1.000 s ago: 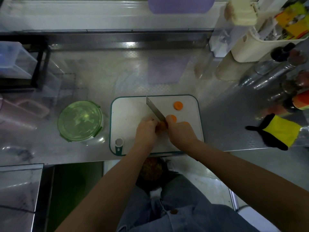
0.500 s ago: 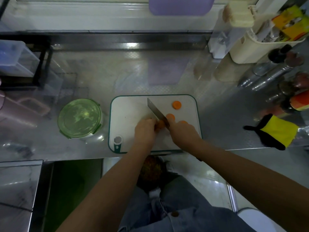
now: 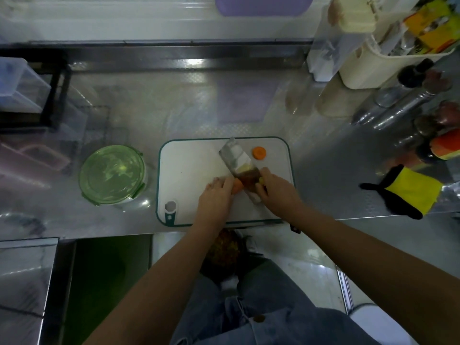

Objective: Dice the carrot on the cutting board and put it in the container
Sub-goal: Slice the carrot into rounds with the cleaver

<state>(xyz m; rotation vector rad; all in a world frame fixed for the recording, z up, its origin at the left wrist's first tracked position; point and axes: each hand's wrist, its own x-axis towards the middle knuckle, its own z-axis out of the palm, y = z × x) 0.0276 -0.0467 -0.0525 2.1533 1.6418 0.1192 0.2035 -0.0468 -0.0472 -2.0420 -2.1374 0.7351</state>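
Denim (image 3: 261, 307) fills the nearest ground: your lap, below the front edge of the counter (image 3: 112, 227). Your cutting board (image 3: 184, 170) lies just inside that edge, its near border almost flush with it. On the board's near half, your left hand (image 3: 216, 195) curls its fingers over the carrot (image 3: 238, 186), pinning the orange stub down. Your right hand (image 3: 276, 192) is clenched on the knife (image 3: 236, 160). The blade leans with its broad face up, beside the stub, and its tip reaches toward the board's far border. One carrot slice (image 3: 259, 152) lies alone near the far right corner. Left of your hands the board is bare white. The container (image 3: 112, 174), green lid on, stands just off the board's left edge. A yellow and black glove (image 3: 408, 192) lies well apart to the right, at the counter's front edge. Beyond the board, open steel runs to the back ledge, and bottles (image 3: 408, 100) crowd the far right.
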